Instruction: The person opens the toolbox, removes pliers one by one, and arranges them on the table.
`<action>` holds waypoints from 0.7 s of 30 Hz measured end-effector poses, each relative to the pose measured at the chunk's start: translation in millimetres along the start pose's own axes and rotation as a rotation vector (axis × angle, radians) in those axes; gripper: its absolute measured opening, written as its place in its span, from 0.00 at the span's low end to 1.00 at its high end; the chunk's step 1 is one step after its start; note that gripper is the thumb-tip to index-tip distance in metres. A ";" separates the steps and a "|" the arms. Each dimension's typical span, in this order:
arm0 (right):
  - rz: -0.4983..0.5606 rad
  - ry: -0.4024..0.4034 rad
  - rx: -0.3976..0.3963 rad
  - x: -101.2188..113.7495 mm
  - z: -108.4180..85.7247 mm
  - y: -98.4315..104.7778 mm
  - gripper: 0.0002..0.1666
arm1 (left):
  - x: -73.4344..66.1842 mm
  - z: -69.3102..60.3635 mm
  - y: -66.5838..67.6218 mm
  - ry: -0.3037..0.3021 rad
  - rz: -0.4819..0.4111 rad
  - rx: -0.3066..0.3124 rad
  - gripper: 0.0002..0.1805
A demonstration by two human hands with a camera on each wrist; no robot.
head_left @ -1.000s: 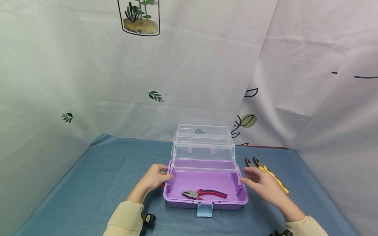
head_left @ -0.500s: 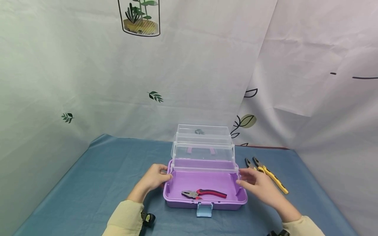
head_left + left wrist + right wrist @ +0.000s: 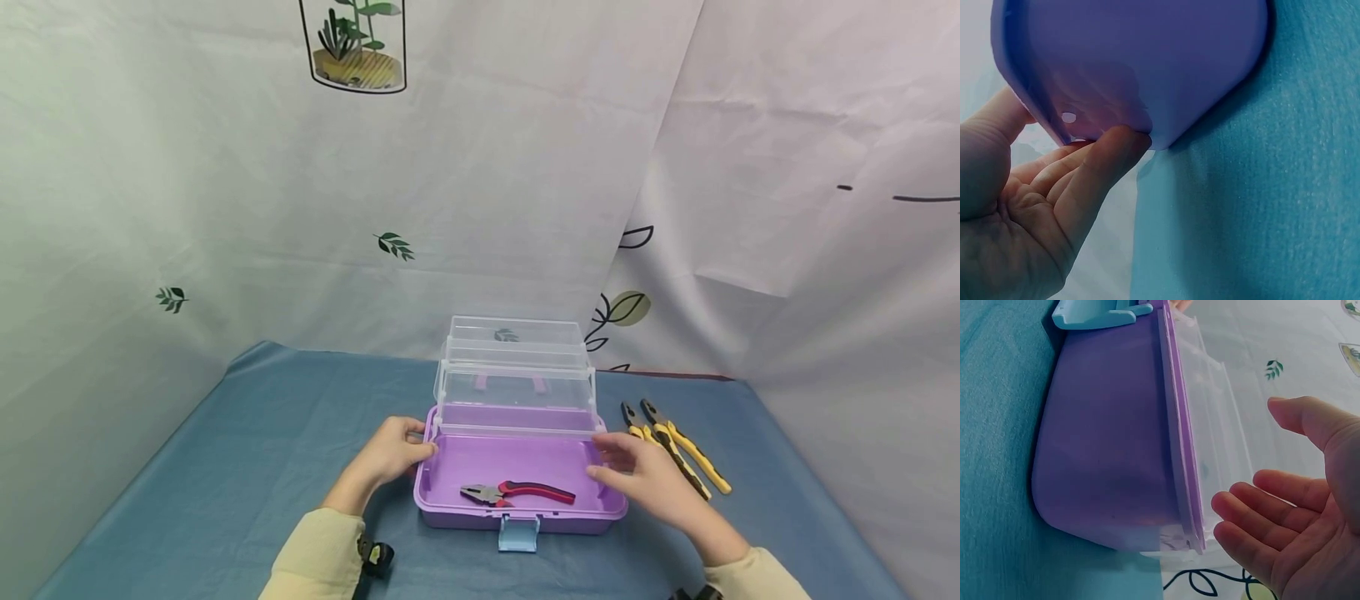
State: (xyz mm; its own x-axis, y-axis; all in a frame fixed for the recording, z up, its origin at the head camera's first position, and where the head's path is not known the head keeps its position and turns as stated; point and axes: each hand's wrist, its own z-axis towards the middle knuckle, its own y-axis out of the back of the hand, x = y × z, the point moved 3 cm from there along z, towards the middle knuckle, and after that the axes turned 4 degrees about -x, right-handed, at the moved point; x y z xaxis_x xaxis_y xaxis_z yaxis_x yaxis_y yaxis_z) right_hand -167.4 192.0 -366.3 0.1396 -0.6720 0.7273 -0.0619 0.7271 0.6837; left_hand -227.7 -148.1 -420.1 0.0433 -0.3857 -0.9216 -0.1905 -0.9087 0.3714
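A purple toolbox [image 3: 517,523] stands on the blue cloth, its clear tiers [image 3: 517,385] raised at the back. Inside lie combination pliers [image 3: 517,492] with red-and-black handles, near the front wall. My left hand [image 3: 392,450] grips the box's left rim, thumb on the inner side and fingers outside; the left wrist view shows this hand [image 3: 1054,200] pinching the wall. My right hand [image 3: 648,475] hovers over the right rim, fingers relaxed and holding nothing. In the right wrist view its fingertips [image 3: 1225,503] are spread apart from the purple edge.
Right of the box lie yellow-and-black pliers [image 3: 701,460], with yellow handles beside another dark plier head [image 3: 628,412]. A light-blue latch [image 3: 518,534] hangs down at the box front. Pale printed fabric [image 3: 510,183] closes off the back and sides.
My right hand has moved left, from beside the box's right edge to over its right side, uncovering more of the yellow pliers. My left hand has stayed on the rim.
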 end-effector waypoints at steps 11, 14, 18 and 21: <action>-0.013 0.079 0.017 3.3 1.6 -6.2 0.34 | -2.0 0.7 0.2 0.010 0.005 -0.001 0.25; -0.026 0.088 0.020 3.3 2.6 -8.4 0.33 | -1.4 1.1 0.1 0.006 0.008 -0.002 0.25; -0.028 0.094 0.033 3.8 3.7 -12.0 0.32 | -0.6 0.7 0.2 0.008 0.009 -0.003 0.25; -0.027 0.110 0.040 5.5 4.6 -15.0 0.32 | -0.2 0.4 0.3 0.007 0.012 -0.004 0.24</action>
State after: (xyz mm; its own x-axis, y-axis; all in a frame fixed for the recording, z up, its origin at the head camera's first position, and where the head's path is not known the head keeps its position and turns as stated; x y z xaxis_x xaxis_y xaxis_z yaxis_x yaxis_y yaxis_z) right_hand -170.2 176.8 -372.3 0.2496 -0.6703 0.6989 -0.0961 0.7010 0.7066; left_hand -228.1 -148.3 -419.8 0.0481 -0.3978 -0.9162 -0.1872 -0.9046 0.3830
